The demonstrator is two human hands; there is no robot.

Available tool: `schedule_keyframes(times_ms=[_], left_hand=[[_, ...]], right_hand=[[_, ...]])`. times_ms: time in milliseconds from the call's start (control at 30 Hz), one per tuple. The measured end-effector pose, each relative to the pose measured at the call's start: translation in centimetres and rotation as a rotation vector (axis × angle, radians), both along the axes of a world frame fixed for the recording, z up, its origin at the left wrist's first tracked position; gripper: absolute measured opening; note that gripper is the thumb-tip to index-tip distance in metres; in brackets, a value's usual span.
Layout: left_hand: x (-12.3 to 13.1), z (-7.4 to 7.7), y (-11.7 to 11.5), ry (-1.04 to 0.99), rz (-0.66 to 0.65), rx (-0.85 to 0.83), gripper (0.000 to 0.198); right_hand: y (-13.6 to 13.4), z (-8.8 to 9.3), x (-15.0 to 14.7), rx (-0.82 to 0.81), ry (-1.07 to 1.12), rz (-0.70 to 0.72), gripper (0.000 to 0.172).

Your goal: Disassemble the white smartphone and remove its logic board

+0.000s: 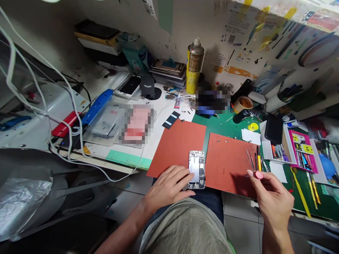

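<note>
An opened phone body (196, 169) with its inner parts showing lies on the front edge of the left red mat (177, 141). My left hand (166, 187) rests against the phone's left side, fingers curled round its lower edge. My right hand (272, 197) is to the right, over the front edge of the right red mat (227, 162). Its fingers pinch a small tool with a round pink cap (259, 175). Tweezers and screwdrivers (254, 160) lie just beyond that hand.
A yellow spray can (194, 65) stands at the back wall beside stacked phone parts (168, 72). A tray of tools (278, 148) and a pink box (303, 150) sit on the right of the green cutting mat (225, 125). White cables (39, 106) hang at the left.
</note>
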State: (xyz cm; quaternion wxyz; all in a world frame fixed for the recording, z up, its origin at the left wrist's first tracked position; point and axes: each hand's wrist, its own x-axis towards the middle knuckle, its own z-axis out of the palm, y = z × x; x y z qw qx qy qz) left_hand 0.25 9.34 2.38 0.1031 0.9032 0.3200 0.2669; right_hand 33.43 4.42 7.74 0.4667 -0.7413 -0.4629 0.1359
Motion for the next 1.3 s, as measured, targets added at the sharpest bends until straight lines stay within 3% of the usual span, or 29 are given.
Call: schedule_keyframes(times_ms=[67,167,300,433,533,700,833,1067,1300], left_hand=[[0.0,-0.4,0.1,0.055,-0.024,0.004,0.052],[0.0,-1.0,0.4,0.096,-0.054,0.003,0.051],[0.0,-1.3,0.6,0.09,-0.086,0.012,0.044],[0.2,-1.3,0.8,0.07,-0.111,0.041,0.038],[0.7,-1.5,0.8,0.055,-0.124,0.051,0.04],[1.2,-2.0,1.1,0.034,-0.122,0.058,0.044],[1.3,-2.2,1.3,0.014,-0.149,0.041,0.048],[1.2,-2.3,1.3,-0.036,-0.159,-0.009,0.045],[1.2,-1.4,1.6,-0.161,-0.151,-0.02,0.053]], right_hand=[[0.6,-0.6,-0.1,0.044,-0.034,0.048,0.031],[1.0,-1.5,0.0,-0.022,-0.048,0.048,0.038],[1.0,-1.7,0.0,-0.14,-0.16,-0.102,0.053],[1.1,-0.8,-1.3,-0.044,-0.153,-0.205,0.071],[1.4,-0.4,-3.0,0.054,-0.049,-0.109,0.074],[2.5,-1.0,-5.7,0.109,-0.009,0.156,0.056],[4.2,-1.4,-7.2,0.167,-0.072,0.285,0.046],[7.1,-2.1,-8.9,0.176,-0.121,0.385,0.037],[6.3,-3.3,-9.0,0.23,-0.206,0.472,0.037]])
